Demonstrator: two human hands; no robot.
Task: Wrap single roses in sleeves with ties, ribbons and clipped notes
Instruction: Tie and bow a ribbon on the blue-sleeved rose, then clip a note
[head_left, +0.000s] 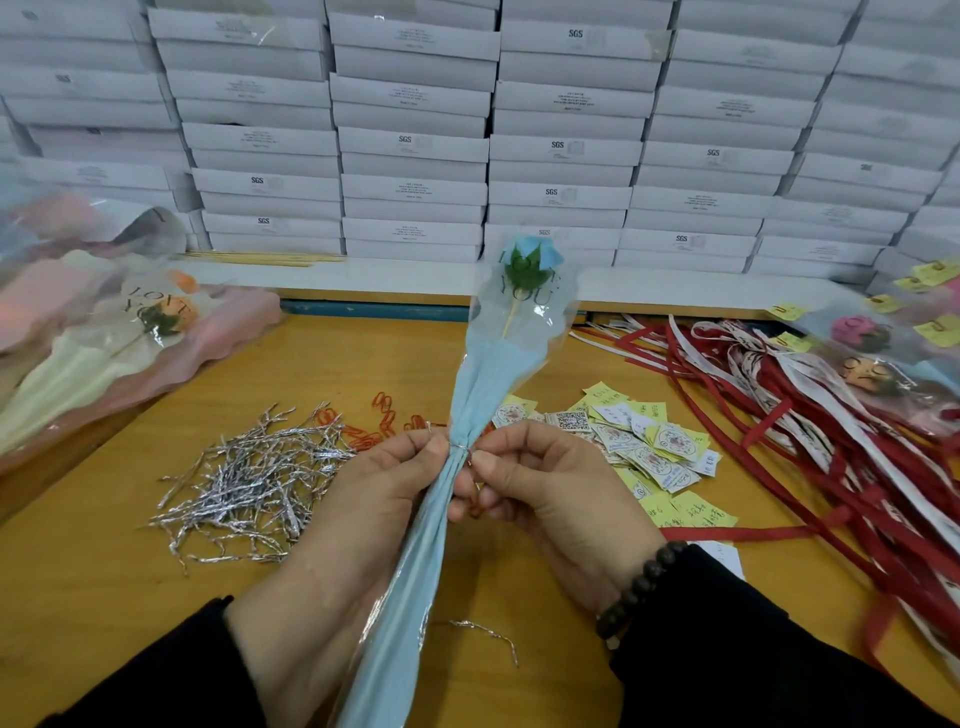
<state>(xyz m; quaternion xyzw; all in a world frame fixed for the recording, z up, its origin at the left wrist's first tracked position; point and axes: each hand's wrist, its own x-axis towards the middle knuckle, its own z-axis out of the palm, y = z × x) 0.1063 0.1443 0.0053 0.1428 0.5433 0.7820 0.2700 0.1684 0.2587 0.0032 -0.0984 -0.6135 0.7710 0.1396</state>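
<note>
Head view: we hold one blue sleeve (447, 467) upright over the bench (104, 597). Its clear upper part contains a blue rose (535, 255) with green leaves on a pale stem. At the gathered neck, a silver tie (457, 448) circles the sleeve. Our left hand (363, 499) grips the sleeve at the neck, fingers curled round it, thumb and forefinger pinching one tie end. Our right hand (535, 493) pinches the other tie end between curled fingers.

On the bench to the left lies a heap of silver ties (249, 483), with red paper clips (384, 415) just beyond it. Yellow notes (649, 447) lie to the right, beside red and white ribbons (831, 441). Finished wrapped roses (872, 364) lie at far right; stacked sleeves (104, 338) holding an orange rose lie at far left. White boxes (415, 145), closed, stand stacked behind.
</note>
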